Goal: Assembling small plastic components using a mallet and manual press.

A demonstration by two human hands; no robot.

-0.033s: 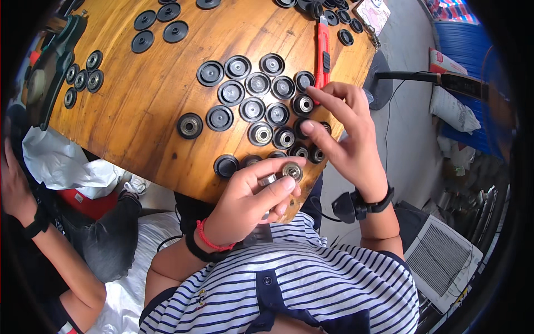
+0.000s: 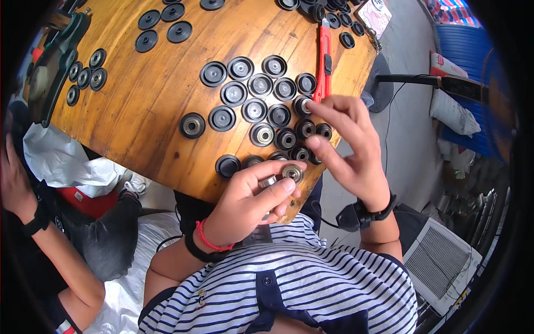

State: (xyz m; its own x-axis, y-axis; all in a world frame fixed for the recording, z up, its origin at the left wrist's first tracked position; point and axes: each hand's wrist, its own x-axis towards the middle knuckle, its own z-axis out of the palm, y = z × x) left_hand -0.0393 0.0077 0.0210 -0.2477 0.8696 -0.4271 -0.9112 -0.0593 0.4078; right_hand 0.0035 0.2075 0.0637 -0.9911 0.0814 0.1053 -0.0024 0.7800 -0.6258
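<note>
My left hand (image 2: pixel 245 201), at the table's near edge, is closed on several metal ball bearings; one bearing (image 2: pixel 292 174) shows between thumb and fingers. My right hand (image 2: pixel 356 153) is spread over the table's right side with nothing gripped. Its index fingertip is at a black round cap with a bearing in it (image 2: pixel 303 106), and the thumb hovers by another bearing-filled cap (image 2: pixel 305 129). Left of them, several shallow black caps without bearings (image 2: pixel 255 110) lie grouped. One bearing-filled cap (image 2: pixel 192 126) sits apart to the left.
A red utility knife (image 2: pixel 324 61) lies beyond my right hand. Several bearings (image 2: pixel 98 79) sit at the table's left, beside a dark green machine (image 2: pixel 61 72). More black caps (image 2: pixel 179 32) lie at the back. Another person's arm (image 2: pixel 67 261) is at far left.
My right hand has shifted slightly right and down, its thumb lower, uncovering more of a bearing-filled cap. The left hand keeps its hold. The whole view has shifted a little.
</note>
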